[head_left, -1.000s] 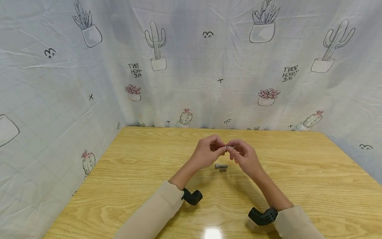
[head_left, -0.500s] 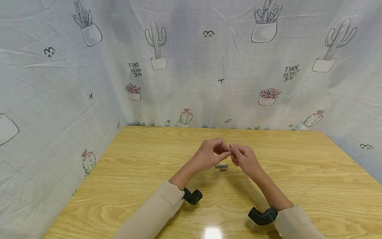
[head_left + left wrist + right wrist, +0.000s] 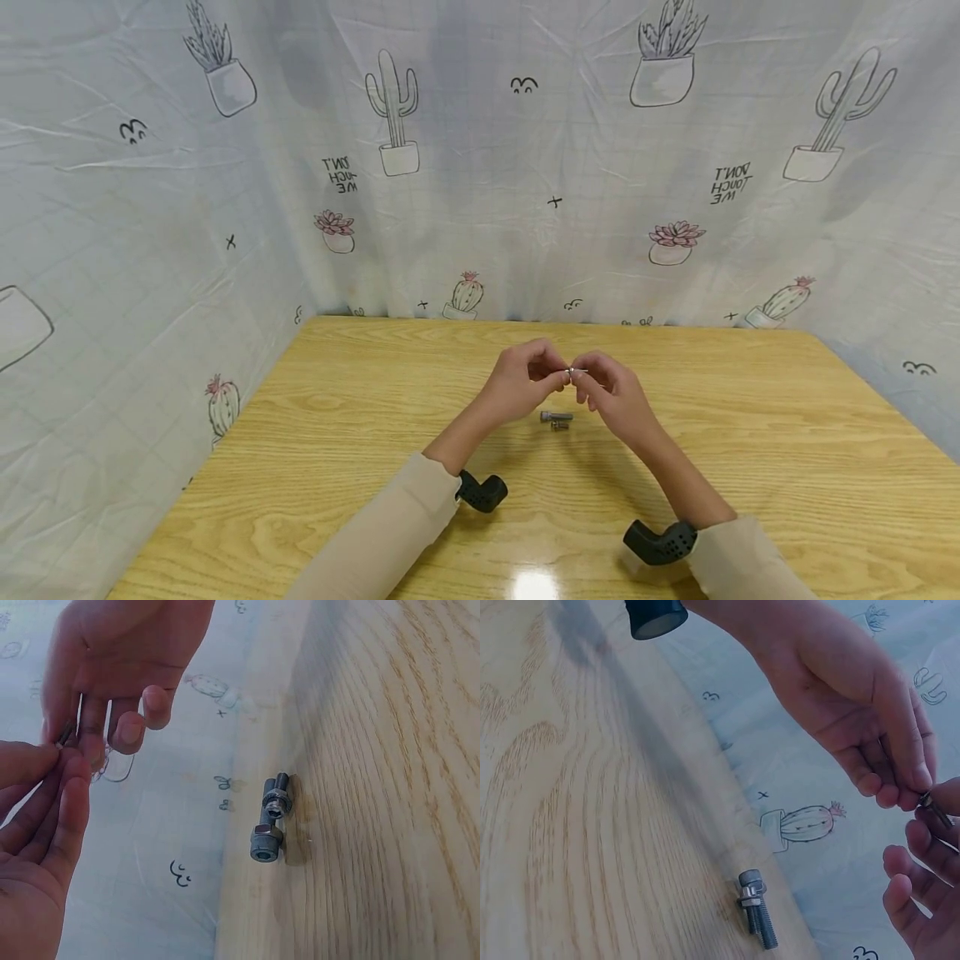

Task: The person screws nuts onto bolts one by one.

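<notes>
My left hand (image 3: 517, 385) and right hand (image 3: 617, 397) meet fingertip to fingertip above the table. Between them is a small metal bolt (image 3: 572, 369) with a nut on it. In the right wrist view, the left hand (image 3: 859, 705) pinches one end of this bolt (image 3: 943, 816), and the thumb and finger of the right hand (image 3: 934, 900) close on it from the other side. Fingertips hide much of it. Below lie two more bolts with nuts: a larger socket-head bolt (image 3: 265, 844) and a smaller bolt (image 3: 277, 802) right beside it.
The wooden table (image 3: 360, 392) runs back to a pale curtain (image 3: 480, 167) printed with cacti, which also hangs at both sides. A black wrist mount sits on the left wrist (image 3: 482, 492) and another on the right wrist (image 3: 660, 543).
Half a second ago the right hand was rolled over with its thumb higher; it has turned back, and both hands have shifted slightly left and up. The bolts on the table stayed put.
</notes>
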`<state>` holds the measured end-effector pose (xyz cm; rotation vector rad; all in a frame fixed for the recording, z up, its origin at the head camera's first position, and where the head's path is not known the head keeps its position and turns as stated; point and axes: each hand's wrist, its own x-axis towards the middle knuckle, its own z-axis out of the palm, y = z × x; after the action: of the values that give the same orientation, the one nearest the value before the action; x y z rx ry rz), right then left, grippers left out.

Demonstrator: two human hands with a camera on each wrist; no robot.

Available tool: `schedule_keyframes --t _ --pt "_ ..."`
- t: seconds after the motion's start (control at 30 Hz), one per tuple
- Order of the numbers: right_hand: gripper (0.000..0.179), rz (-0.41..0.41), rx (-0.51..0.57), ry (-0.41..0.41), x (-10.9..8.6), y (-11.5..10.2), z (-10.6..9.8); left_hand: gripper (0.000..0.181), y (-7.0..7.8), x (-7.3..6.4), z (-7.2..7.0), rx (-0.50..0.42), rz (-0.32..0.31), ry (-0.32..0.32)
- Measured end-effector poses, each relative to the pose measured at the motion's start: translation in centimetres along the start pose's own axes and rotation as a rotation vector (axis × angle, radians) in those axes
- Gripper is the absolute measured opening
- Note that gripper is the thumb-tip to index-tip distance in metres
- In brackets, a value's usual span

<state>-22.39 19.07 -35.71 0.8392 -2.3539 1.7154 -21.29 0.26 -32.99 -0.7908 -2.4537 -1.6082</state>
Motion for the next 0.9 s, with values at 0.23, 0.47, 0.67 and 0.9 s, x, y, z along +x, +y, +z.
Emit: schedule_keyframes --t 0.23,0.47,0.67,0.9 --pt "0.029 -0.012 0.065 -0.042 -0.1 -0.1 0.1 0.006 0.0 0.0 0.2 0.036 0.043 -0.042" --pt "0.047 -0.004 0.108 -0.067 -0.1 -0.3 0.3 0.004 0.0 -0.1 0.5 0.075 0.141 -0.068" --pt "0.049 0.043 0.067 -0.014 -0.2 -0.3 0.3 0.004 0.8 -0.4 0.6 0.103 0.134 -0.04" --pt "0.019 -0.013 0.06 0.016 -0.4 -0.1 0.2 0.005 -0.3 -0.3 0.5 0.053 0.055 0.023"
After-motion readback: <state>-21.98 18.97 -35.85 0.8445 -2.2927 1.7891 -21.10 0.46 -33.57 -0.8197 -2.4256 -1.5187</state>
